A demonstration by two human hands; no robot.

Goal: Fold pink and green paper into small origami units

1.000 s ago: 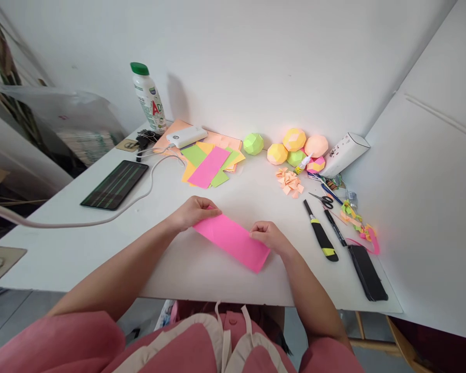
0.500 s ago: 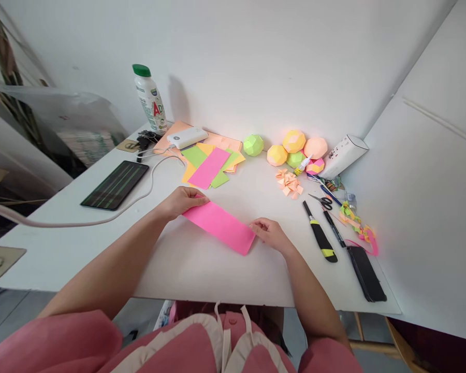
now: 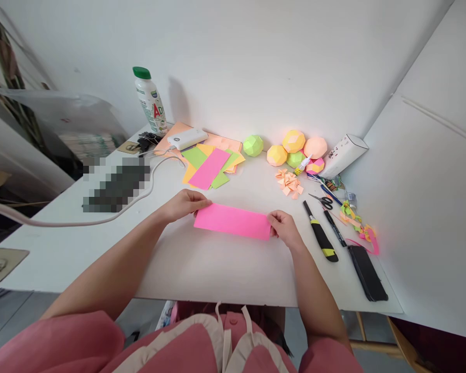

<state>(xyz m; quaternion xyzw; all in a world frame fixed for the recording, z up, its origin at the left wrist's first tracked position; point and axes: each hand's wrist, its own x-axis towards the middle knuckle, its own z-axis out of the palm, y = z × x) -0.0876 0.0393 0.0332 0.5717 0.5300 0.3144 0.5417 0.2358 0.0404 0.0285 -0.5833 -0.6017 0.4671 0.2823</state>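
Head view, leftmost first: blurred dark slab [image 3: 114, 184] and cable [image 3: 101, 220], well clear of the work. Mid-table [image 3: 217, 269], pink sheet [image 3: 233, 221] lying flat and held by both short ends, likely to keep it taut and square to the near edge: left hand [image 3: 184, 203] closed over the left corner, seemingly a grasp though the thumb hides, right hand [image 3: 283, 228] pinching the right end. Behind, paper stack [image 3: 209, 165] and paper balls [image 3: 295, 147]; rightward, knife [image 3: 320, 231] near the right hand, scissors [image 3: 321, 199] beyond, none blocking.
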